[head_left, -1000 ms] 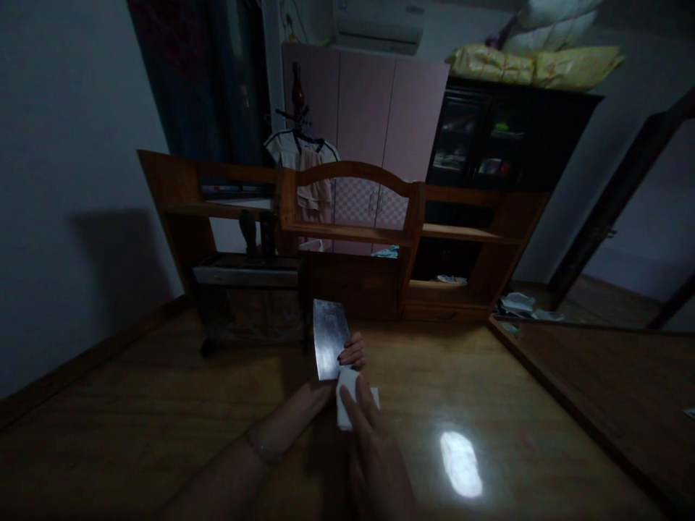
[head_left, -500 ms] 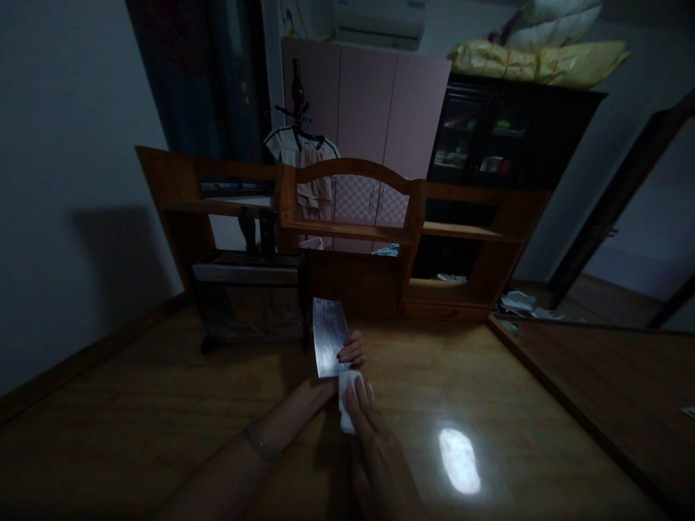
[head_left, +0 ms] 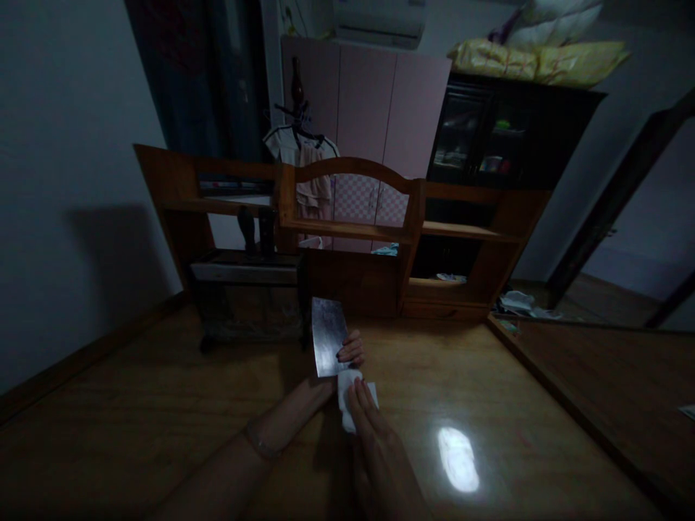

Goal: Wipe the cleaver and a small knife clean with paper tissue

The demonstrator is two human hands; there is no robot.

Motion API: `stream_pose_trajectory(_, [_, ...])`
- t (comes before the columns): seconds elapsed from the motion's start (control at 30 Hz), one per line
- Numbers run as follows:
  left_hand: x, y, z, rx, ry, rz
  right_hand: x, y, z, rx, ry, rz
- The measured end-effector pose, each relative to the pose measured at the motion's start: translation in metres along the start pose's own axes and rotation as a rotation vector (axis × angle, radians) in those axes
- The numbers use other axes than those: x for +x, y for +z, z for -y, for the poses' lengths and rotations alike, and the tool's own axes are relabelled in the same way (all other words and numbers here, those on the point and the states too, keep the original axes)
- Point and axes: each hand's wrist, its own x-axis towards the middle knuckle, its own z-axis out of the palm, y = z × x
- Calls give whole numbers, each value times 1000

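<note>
A broad, shiny cleaver blade (head_left: 329, 336) stands tilted in front of me, its handle not visible. My left hand (head_left: 352, 349) is closed around the blade's lower right side; the fingers curl over its edge and the palm is hidden behind it. Just below the blade, my right hand (head_left: 374, 427) presses a folded white tissue (head_left: 347, 405) under its outstretched fingers. Part of the tissue sticks out to the right of those fingers. Whether the tissue covers the cleaver's handle is hidden.
On the left of the wooden tabletop (head_left: 260, 391) stands a dark knife holder (head_left: 250, 289) with black handles rising from it. A wooden shelf unit (head_left: 358, 231) runs along the back. Bright light reflects off the tabletop at the right.
My right fingers have shifted slightly on the tissue, and more of its right edge now shows. The cleaver and my left hand stay nearly in place.
</note>
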Motion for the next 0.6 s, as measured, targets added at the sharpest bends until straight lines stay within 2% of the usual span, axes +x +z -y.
stream_pose_trajectory(0.27, [11, -10, 2, 3, -67, -23, -2, -1, 1, -18, -2, -8])
stream_pose_trajectory(0.47, [3, -4, -1, -7, -54, -16, -14, 9, -10, -42, -78, -51])
stream_pose_trajectory(0.6, [-4, 3, -3, -8, -49, -13, -25, 13, -16, -87, -87, -23])
